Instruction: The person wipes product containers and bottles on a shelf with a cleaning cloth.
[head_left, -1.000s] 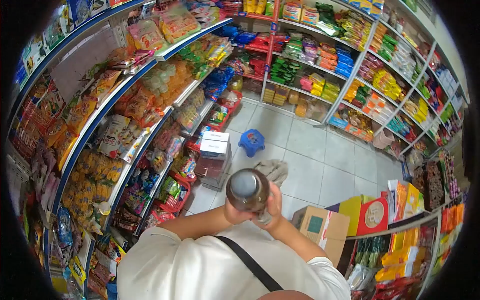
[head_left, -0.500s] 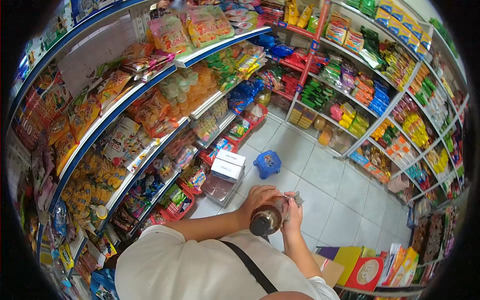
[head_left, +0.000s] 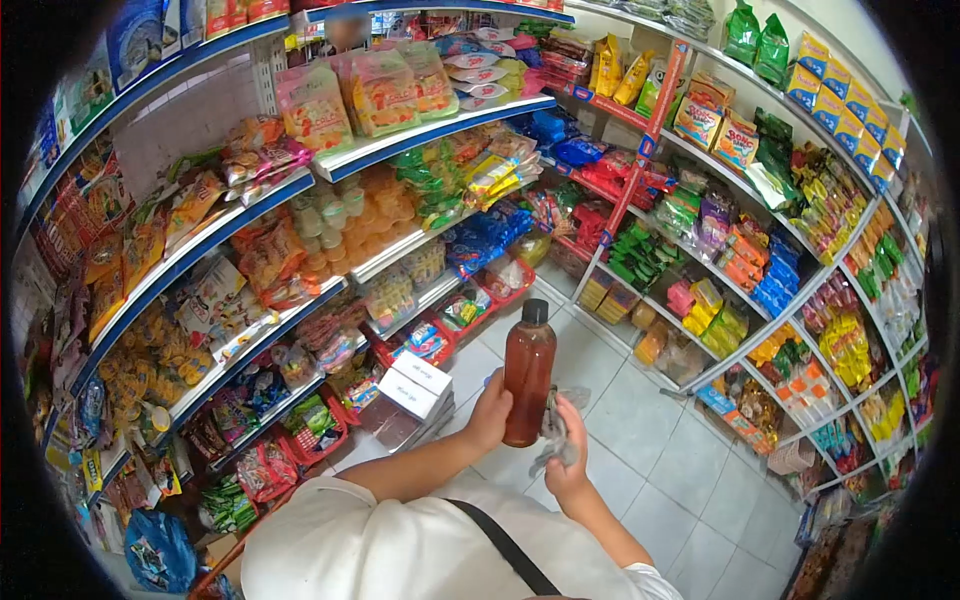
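- Reddish-brown bottle [head_left: 528,385]: between our hands; black cap [head_left: 535,311] now points away from us, not toward us as before, so its side shows.
- Left hand [head_left: 488,415]: clamped on bottle.
- Right hand [head_left: 571,462]: gripping grey cloth [head_left: 553,450] beside it; contact unclear.

It's a shop, a small packed grocery by the look of it! Left of the red post [head_left: 640,158], blue-edged shelves [head_left: 400,145] brim with bagged snacks [head_left: 315,108]; to its right, grey racks [head_left: 800,284] show row upon row of coloured packets [head_left: 845,340]; below left, red baskets [head_left: 342,437] bulge too.
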